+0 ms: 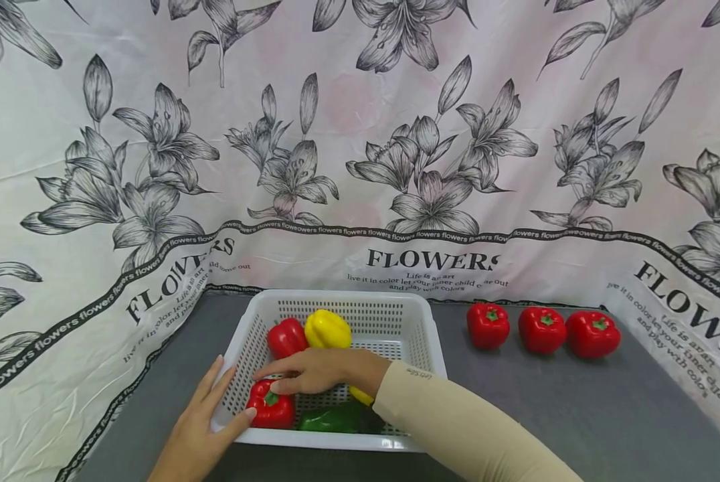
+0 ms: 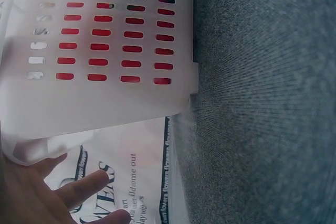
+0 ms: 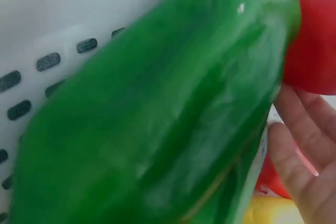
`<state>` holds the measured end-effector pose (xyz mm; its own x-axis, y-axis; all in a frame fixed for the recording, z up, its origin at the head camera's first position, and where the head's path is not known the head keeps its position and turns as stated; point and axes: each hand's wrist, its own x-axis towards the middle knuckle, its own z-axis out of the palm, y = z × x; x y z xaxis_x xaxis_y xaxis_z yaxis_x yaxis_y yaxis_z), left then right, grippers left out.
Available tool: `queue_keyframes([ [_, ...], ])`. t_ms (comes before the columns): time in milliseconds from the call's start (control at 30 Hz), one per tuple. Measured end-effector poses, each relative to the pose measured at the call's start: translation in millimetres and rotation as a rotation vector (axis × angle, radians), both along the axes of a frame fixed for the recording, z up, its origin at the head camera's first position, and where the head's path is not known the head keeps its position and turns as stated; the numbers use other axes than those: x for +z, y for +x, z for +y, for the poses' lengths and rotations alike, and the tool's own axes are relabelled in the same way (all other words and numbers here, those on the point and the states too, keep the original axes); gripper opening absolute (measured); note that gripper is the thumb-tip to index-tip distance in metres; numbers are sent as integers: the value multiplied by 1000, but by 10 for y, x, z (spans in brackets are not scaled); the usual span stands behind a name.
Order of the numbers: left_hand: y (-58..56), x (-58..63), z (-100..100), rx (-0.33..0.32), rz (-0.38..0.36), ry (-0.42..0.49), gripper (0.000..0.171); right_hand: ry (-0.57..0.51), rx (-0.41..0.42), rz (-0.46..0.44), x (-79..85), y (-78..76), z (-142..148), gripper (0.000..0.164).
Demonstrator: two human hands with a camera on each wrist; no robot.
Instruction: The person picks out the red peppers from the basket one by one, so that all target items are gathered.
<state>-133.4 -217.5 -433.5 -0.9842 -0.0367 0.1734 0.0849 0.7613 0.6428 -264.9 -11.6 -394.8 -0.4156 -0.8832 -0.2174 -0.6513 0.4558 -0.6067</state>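
A white perforated plastic basket point(image 1: 336, 440) holds several bell peppers. In its near left corner lies a red bell pepper point(image 1: 272, 410), green stem upward. My right hand point(image 1: 320, 369) reaches into the basket, fingers fairly straight against the far side of that pepper and thumb near its stem. At the basket's left side is my left hand point(image 1: 199, 425), fingers extended outside the wall and thumb over the near corner. A long green pepper point(image 3: 152, 114) lies beside the red one. Behind my right hand sit another red pepper point(image 1: 287, 337) and a yellow pepper point(image 1: 328, 329).
Three red bell peppers point(image 1: 488, 326) stand in a row on the dark grey table point(image 1: 516, 402), right of the basket. A second yellow pepper point(image 1: 361, 395) is mostly hidden under my right forearm. A flower-print cloth point(image 1: 348, 174) hangs behind the table.
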Motion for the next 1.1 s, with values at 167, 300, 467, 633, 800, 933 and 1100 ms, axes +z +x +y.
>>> queue_keyframes([
  [167, -3, 4, 3, -1, -9, 0, 80, -15, 27, -173, -13, -35, 26, 72],
  [300, 1, 8, 5, 8, -31, -1, 82, -33, 63, -204, -31, -64, 30, 87],
  [467, 0, 9, 1, 12, -38, 8, 82, -35, 50, -136, -22, -59, 6, 74],
  [633, -10, 10, 0, 15, -35, 8, 83, -39, 43, -78, 14, -39, -7, 70],
  [800, -17, 13, 6, 17, -32, 8, 83, -51, 43, -68, 79, -50, 29, 72],
  [933, -26, 6, 8, 11, -3, -1, 81, -69, 31, -15, 155, -49, 91, 70],
  [1100, -41, -1, 10, 5, 15, -8, 80, -109, -20, -15, 270, -11, 182, 72],
])
